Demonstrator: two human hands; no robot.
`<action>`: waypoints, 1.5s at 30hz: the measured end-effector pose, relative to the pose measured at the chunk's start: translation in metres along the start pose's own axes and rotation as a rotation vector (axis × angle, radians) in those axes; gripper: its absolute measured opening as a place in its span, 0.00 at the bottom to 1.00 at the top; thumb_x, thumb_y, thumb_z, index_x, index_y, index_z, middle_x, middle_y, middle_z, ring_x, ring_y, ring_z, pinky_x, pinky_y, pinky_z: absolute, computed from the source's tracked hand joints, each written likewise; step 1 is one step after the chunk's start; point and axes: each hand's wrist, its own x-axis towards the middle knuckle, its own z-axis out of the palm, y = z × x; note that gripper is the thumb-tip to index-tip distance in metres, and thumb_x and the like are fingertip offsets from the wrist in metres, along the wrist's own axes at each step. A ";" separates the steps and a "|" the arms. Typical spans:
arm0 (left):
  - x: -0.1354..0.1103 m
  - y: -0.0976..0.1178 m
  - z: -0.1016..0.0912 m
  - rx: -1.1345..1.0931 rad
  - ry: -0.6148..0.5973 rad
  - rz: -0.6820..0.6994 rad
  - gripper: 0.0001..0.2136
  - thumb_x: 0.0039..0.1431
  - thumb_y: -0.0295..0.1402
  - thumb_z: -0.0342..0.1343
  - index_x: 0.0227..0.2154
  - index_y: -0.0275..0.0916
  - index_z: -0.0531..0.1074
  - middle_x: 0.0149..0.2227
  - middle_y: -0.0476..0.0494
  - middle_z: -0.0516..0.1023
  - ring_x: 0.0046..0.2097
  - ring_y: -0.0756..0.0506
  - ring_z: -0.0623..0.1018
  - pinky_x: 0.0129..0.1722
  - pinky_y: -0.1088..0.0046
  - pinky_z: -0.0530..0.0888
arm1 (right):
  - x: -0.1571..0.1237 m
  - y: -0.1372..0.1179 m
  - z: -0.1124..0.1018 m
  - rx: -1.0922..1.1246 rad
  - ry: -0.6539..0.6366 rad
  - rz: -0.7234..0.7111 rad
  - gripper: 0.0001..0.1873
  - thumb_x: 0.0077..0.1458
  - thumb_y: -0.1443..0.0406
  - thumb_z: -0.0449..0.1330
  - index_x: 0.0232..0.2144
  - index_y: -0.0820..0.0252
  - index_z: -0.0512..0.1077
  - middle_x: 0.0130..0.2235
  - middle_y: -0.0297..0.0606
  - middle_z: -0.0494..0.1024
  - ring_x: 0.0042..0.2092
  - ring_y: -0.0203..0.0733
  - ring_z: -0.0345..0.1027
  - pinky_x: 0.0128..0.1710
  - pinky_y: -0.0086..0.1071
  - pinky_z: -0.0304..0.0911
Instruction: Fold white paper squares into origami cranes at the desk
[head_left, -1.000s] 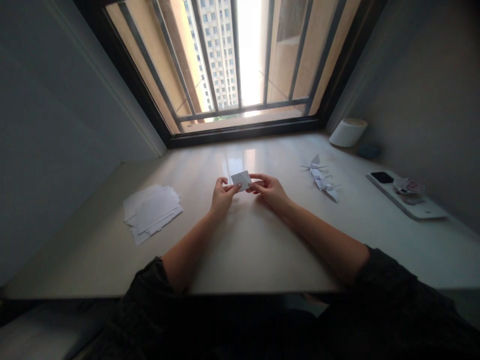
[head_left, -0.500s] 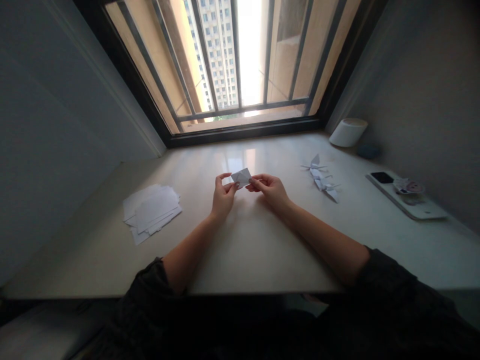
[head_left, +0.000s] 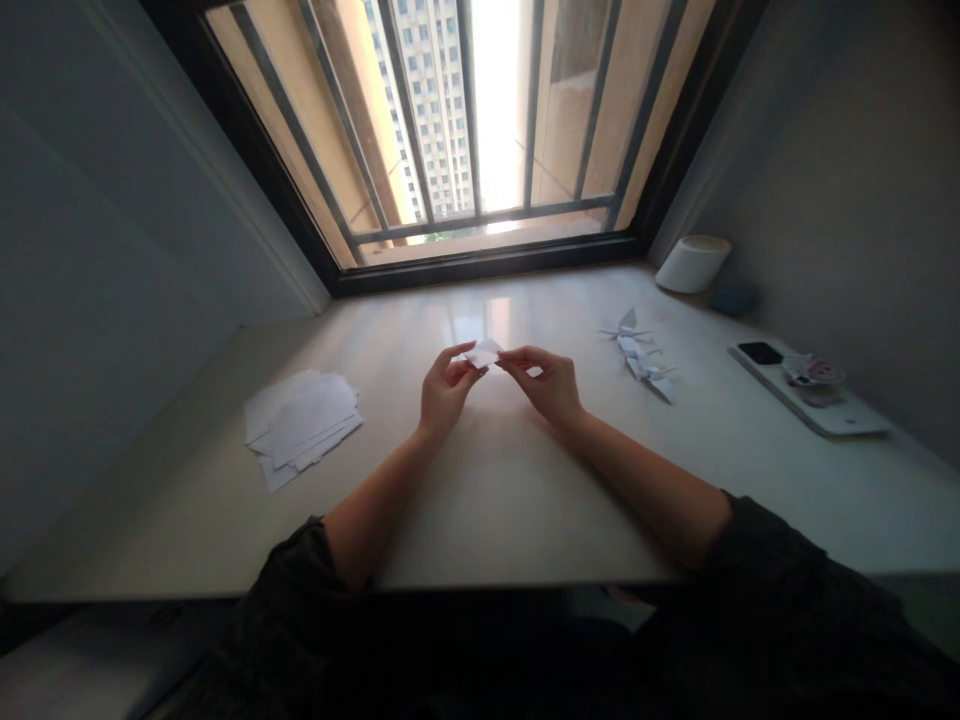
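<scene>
A small folded piece of white paper [head_left: 482, 353] is held just above the pale desk [head_left: 495, 480], in the middle of the view. My left hand [head_left: 444, 388] pinches its left side with thumb and fingertips. From the right, my right hand [head_left: 549, 380] pinches the other edge. The paper now lies flatter and looks narrower between the fingers.
A loose stack of white paper sheets [head_left: 301, 425] lies at the left. Folded paper cranes [head_left: 640, 355] sit to the right. Farther right are a white tablet with a phone on it [head_left: 806, 395] and a white cylinder [head_left: 691, 264] near the barred window [head_left: 480, 130].
The paper has tipped from facing me to lying nearly flat and looks smaller. Both hands shifted their fingers on it while staying in the same spot.
</scene>
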 end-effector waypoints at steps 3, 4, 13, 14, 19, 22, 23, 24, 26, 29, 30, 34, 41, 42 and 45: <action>0.002 -0.002 -0.001 -0.010 0.010 0.020 0.14 0.46 0.37 0.67 0.37 0.38 0.76 0.35 0.44 0.81 0.40 0.47 0.79 0.46 0.68 0.73 | 0.000 0.000 -0.001 -0.003 0.006 0.000 0.13 0.51 0.53 0.63 0.35 0.51 0.80 0.33 0.35 0.82 0.35 0.44 0.74 0.39 0.38 0.69; 0.002 -0.002 -0.001 -0.017 0.017 0.018 0.14 0.45 0.36 0.67 0.36 0.38 0.76 0.35 0.44 0.81 0.39 0.47 0.79 0.45 0.69 0.73 | 0.000 0.000 -0.001 0.002 0.007 0.003 0.13 0.51 0.53 0.63 0.34 0.51 0.80 0.33 0.35 0.82 0.35 0.44 0.74 0.39 0.38 0.69; 0.000 0.001 -0.003 0.003 0.104 0.066 0.10 0.47 0.38 0.66 0.28 0.37 0.75 0.30 0.46 0.80 0.33 0.48 0.79 0.40 0.70 0.74 | 0.008 0.002 0.007 0.456 -0.150 0.281 0.19 0.35 0.53 0.72 0.29 0.57 0.79 0.28 0.37 0.81 0.31 0.43 0.76 0.38 0.38 0.70; 0.000 0.001 -0.003 0.000 0.103 0.055 0.11 0.47 0.39 0.66 0.28 0.37 0.75 0.30 0.46 0.80 0.34 0.48 0.79 0.39 0.70 0.74 | 0.008 0.002 0.008 0.475 -0.150 0.302 0.19 0.34 0.53 0.73 0.29 0.57 0.78 0.28 0.37 0.81 0.31 0.42 0.75 0.38 0.38 0.70; 0.000 0.000 -0.001 -0.036 0.118 0.013 0.13 0.47 0.41 0.66 0.30 0.37 0.74 0.30 0.44 0.81 0.33 0.47 0.80 0.38 0.70 0.74 | 0.008 0.001 0.008 0.467 -0.098 0.286 0.19 0.31 0.52 0.73 0.26 0.57 0.78 0.27 0.36 0.81 0.32 0.43 0.75 0.41 0.40 0.71; -0.001 0.001 0.001 -0.038 0.149 -0.007 0.14 0.46 0.41 0.66 0.30 0.36 0.74 0.30 0.44 0.81 0.33 0.46 0.81 0.38 0.69 0.74 | 0.007 0.002 0.008 0.443 -0.107 0.254 0.17 0.33 0.53 0.73 0.25 0.56 0.78 0.30 0.37 0.82 0.34 0.44 0.75 0.43 0.41 0.70; -0.001 0.001 0.001 -0.037 0.154 -0.011 0.14 0.46 0.41 0.66 0.29 0.36 0.73 0.30 0.43 0.81 0.33 0.46 0.81 0.38 0.69 0.74 | 0.007 0.003 0.008 0.434 -0.112 0.244 0.17 0.34 0.53 0.73 0.25 0.56 0.78 0.31 0.38 0.82 0.35 0.44 0.75 0.43 0.41 0.70; -0.001 0.000 0.001 -0.035 0.156 -0.011 0.14 0.46 0.41 0.66 0.30 0.36 0.73 0.30 0.43 0.81 0.33 0.46 0.81 0.38 0.69 0.74 | 0.007 0.003 0.008 0.429 -0.116 0.236 0.16 0.34 0.54 0.73 0.25 0.56 0.78 0.31 0.38 0.82 0.34 0.44 0.75 0.42 0.41 0.70; -0.001 0.000 0.000 -0.024 0.145 0.003 0.13 0.47 0.41 0.66 0.30 0.37 0.74 0.30 0.44 0.81 0.33 0.46 0.81 0.38 0.69 0.74 | 0.007 0.005 0.008 0.439 -0.124 0.234 0.16 0.35 0.55 0.73 0.26 0.56 0.78 0.30 0.37 0.81 0.33 0.42 0.75 0.40 0.39 0.70; 0.000 -0.003 -0.003 0.004 0.123 0.044 0.13 0.47 0.40 0.66 0.30 0.37 0.74 0.31 0.44 0.81 0.35 0.47 0.81 0.40 0.69 0.74 | 0.007 0.006 0.008 0.468 -0.137 0.272 0.16 0.35 0.56 0.73 0.26 0.57 0.77 0.27 0.36 0.80 0.31 0.41 0.74 0.37 0.38 0.70; 0.000 -0.004 -0.004 0.011 0.120 0.055 0.12 0.48 0.40 0.66 0.31 0.37 0.74 0.31 0.44 0.81 0.35 0.47 0.80 0.40 0.69 0.74 | 0.008 0.006 0.008 0.467 -0.144 0.287 0.17 0.34 0.55 0.73 0.26 0.58 0.77 0.26 0.36 0.80 0.30 0.41 0.74 0.36 0.37 0.70; 0.000 -0.005 -0.005 0.038 0.122 0.085 0.12 0.47 0.39 0.66 0.30 0.37 0.75 0.32 0.45 0.81 0.36 0.47 0.80 0.43 0.68 0.75 | 0.009 0.006 0.008 0.446 -0.173 0.323 0.19 0.33 0.54 0.73 0.25 0.59 0.75 0.26 0.37 0.80 0.30 0.41 0.74 0.35 0.36 0.69; -0.002 -0.005 -0.003 0.089 0.131 0.124 0.10 0.48 0.37 0.65 0.30 0.38 0.75 0.32 0.45 0.80 0.36 0.47 0.79 0.43 0.68 0.75 | 0.009 0.010 0.007 0.381 -0.248 0.379 0.20 0.37 0.52 0.71 0.26 0.60 0.73 0.26 0.37 0.80 0.30 0.40 0.75 0.30 0.31 0.64; -0.002 -0.006 -0.004 0.087 0.132 0.123 0.10 0.48 0.37 0.65 0.30 0.37 0.75 0.31 0.45 0.80 0.36 0.47 0.79 0.42 0.68 0.75 | 0.009 0.011 0.008 0.371 -0.258 0.381 0.20 0.38 0.52 0.71 0.26 0.60 0.73 0.26 0.37 0.79 0.30 0.40 0.74 0.28 0.30 0.64; 0.001 -0.007 -0.007 0.069 0.146 0.119 0.11 0.48 0.38 0.65 0.30 0.37 0.74 0.31 0.45 0.80 0.36 0.47 0.80 0.41 0.68 0.75 | 0.009 0.015 0.009 0.371 -0.248 0.348 0.21 0.37 0.52 0.71 0.25 0.59 0.70 0.26 0.36 0.79 0.30 0.39 0.74 0.28 0.30 0.64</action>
